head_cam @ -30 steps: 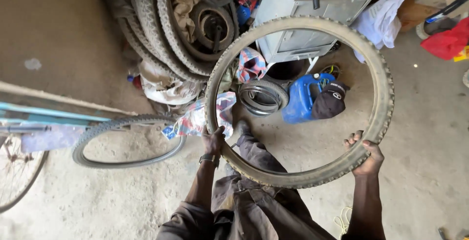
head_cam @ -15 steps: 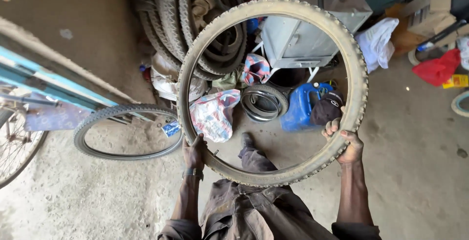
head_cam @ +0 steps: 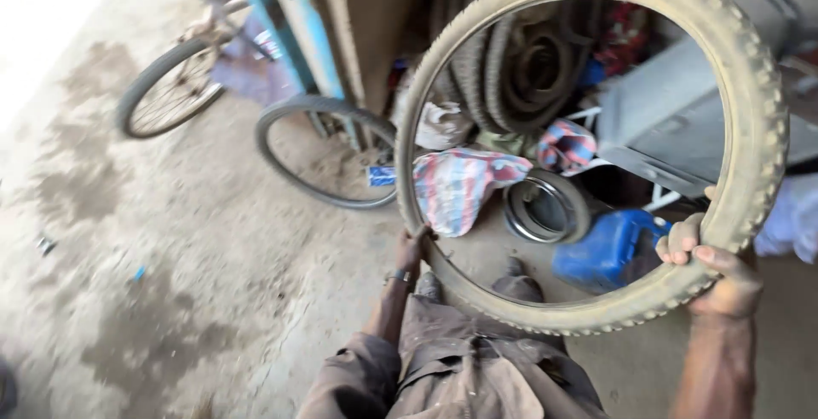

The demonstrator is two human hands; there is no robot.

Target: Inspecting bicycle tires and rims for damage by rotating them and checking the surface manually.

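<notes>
Head view: knobby bicycle tyre (head_cam: 761, 112) held upright in front of the person, filling the upper right of frame. Left hand (head_cam: 411, 248) clamped on its edge at about 8 o'clock, right hand (head_cam: 714, 267) wrapped around the tread at about 4 o'clock, fingers (head_cam: 682, 238) curled over the inner edge. Through the ring: striped cloth bag (head_cam: 460, 187), blue jerrycan (head_cam: 607, 250), metal rim (head_cam: 545, 208). Loose tyre (head_cam: 317, 150) on the dirt floor at 10 o'clock
</notes>
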